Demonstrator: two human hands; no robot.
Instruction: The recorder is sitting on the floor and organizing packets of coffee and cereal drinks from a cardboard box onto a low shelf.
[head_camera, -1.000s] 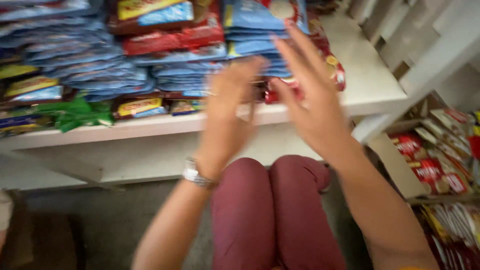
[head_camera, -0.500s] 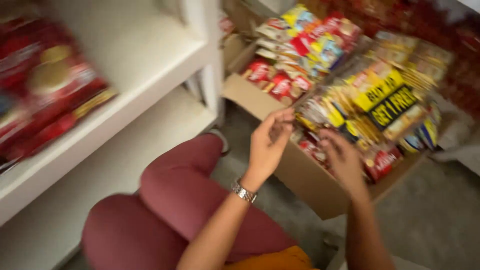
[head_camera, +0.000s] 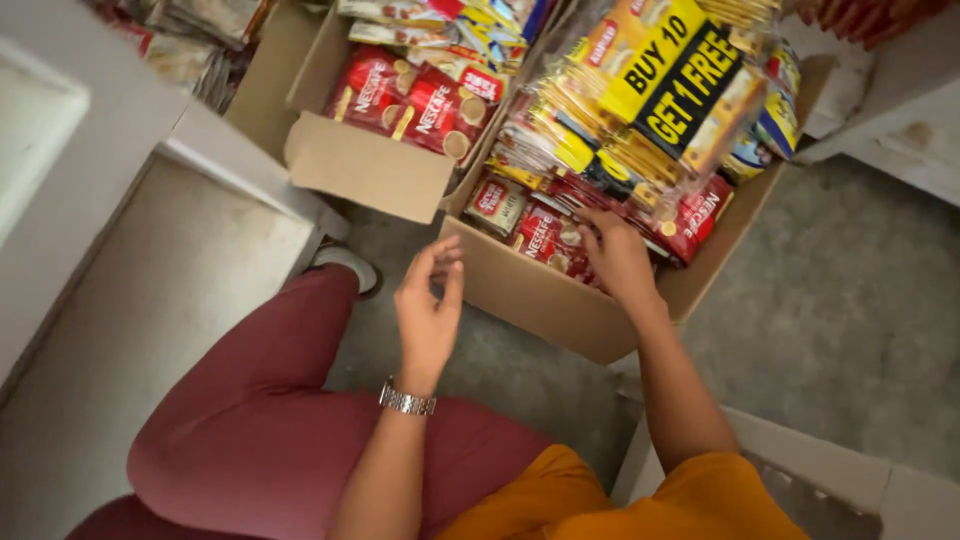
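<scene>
Head view is now looking down into an open cardboard box (head_camera: 560, 300) of sachet packs on the concrete floor (head_camera: 850, 300), whereas a second ago it was facing the white shelf of stacked packets; the person has turned from the shelf to the box, so the work is shifting from placing stock to fetching more. The right hand (head_camera: 618, 255) is reaching over the near wall of the box, fingers curling onto the red sachet packs (head_camera: 545, 232); whether they are pinching a pack cannot be told. The left hand (head_camera: 430, 310) is hovering empty just outside the box wall, fingers loosely spread. A raised box flap (head_camera: 370, 175) is standing to the left, the yellow banded bundle (head_camera: 660, 80) is crowding the far side, and open floor is lying to the right.
</scene>
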